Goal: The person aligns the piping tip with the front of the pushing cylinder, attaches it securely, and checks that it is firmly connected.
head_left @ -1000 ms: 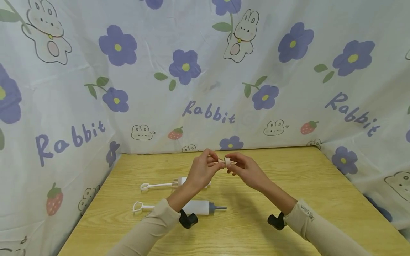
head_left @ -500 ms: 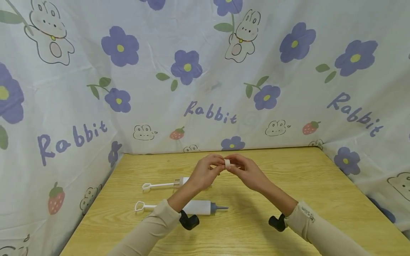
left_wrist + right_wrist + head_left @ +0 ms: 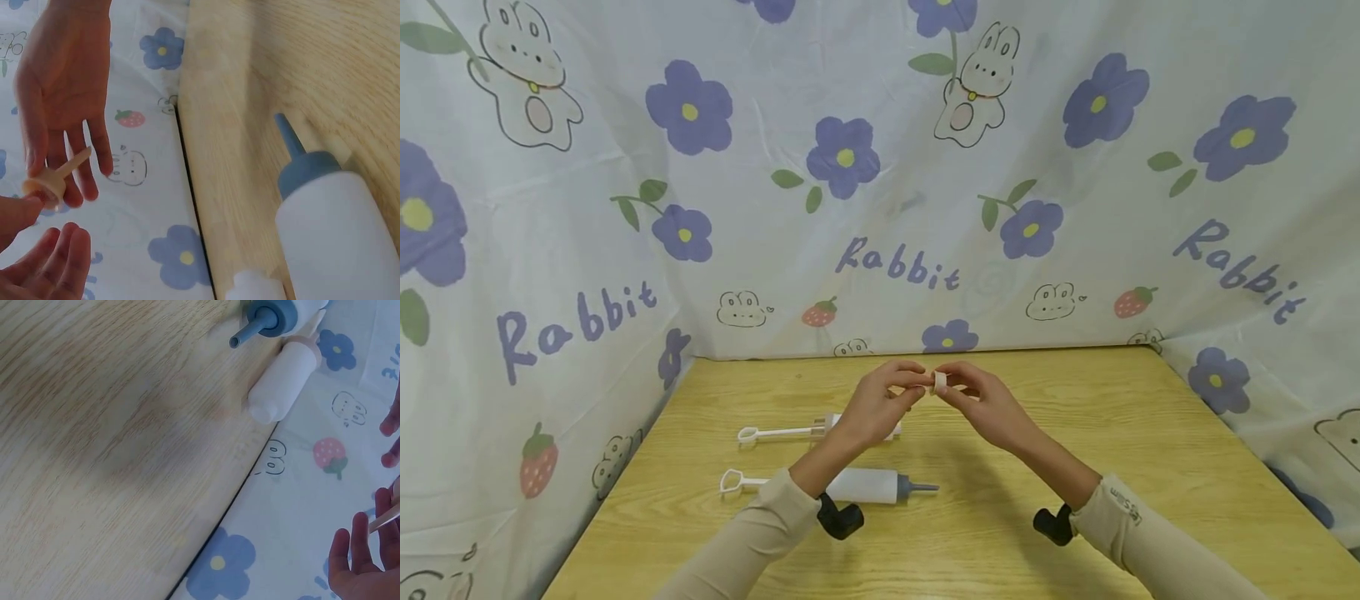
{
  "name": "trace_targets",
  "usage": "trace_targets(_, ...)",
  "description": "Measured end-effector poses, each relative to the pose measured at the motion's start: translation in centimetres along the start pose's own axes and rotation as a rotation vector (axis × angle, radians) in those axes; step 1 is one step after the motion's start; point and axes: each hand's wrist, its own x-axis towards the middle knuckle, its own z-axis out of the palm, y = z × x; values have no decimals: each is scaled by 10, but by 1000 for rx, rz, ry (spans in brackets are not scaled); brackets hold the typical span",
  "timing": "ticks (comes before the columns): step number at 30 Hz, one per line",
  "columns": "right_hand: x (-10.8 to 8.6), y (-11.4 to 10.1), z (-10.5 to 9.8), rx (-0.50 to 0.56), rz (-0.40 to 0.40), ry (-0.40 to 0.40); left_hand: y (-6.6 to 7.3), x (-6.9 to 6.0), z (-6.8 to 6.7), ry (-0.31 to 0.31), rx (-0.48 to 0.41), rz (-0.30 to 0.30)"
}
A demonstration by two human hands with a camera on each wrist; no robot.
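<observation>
My right hand (image 3: 981,400) pinches a small beige nozzle cap (image 3: 53,184) above the far part of the table. Its thin spout (image 3: 76,161) points past the right hand's fingers. My left hand (image 3: 880,404) meets the cap's wide open end with thumb and finger, its other fingers loosely bent in the left wrist view. What lies inside the cap is hard to make out. On the table below lies a white bottle (image 3: 867,485) with a blue-grey nozzle (image 3: 917,487) and a white looped handle (image 3: 732,482). Behind it, a smaller white bottle (image 3: 281,384) is partly hidden by the left arm.
Both bottles lie on the wood-grain table (image 3: 1075,467), left of centre, under the left forearm. A white cloth (image 3: 887,217) printed with flowers and rabbits rises behind the table's back edge and at its sides. Black wrist cameras (image 3: 841,518) hang under the sleeves.
A second ago a small gap with a pale piece showed between the left fingertips and the cap. Now the fingertips are close against its open end. The bottles have stayed put.
</observation>
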Motion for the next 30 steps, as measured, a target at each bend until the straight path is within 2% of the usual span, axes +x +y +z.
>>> trace_targets(3,1,0,-1,-10,12,14,-9,3,-11,-68,143,-36)
trace_targets(8,1,1,-4,-23,26,26,-32,8,-29,-349,527,-171)
trace_targets(10,1,1,-3,-17,37,23,-41,8,-33,-441,626,-220)
trace_targets(12,1,1,-2,-18,41,16,-50,8,-34,-484,682,-250)
trace_targets(15,0,2,0,-13,40,11,-60,7,-35,-494,695,-275)
trace_targets(22,1,3,1,-36,20,29,-72,9,-34,-468,700,-239)
trace_targets(27,4,3,-1,-34,36,28,-74,12,-38,-413,673,-164)
trace_targets(30,6,1,-6,-22,43,42,-60,16,-50,-337,638,-82)
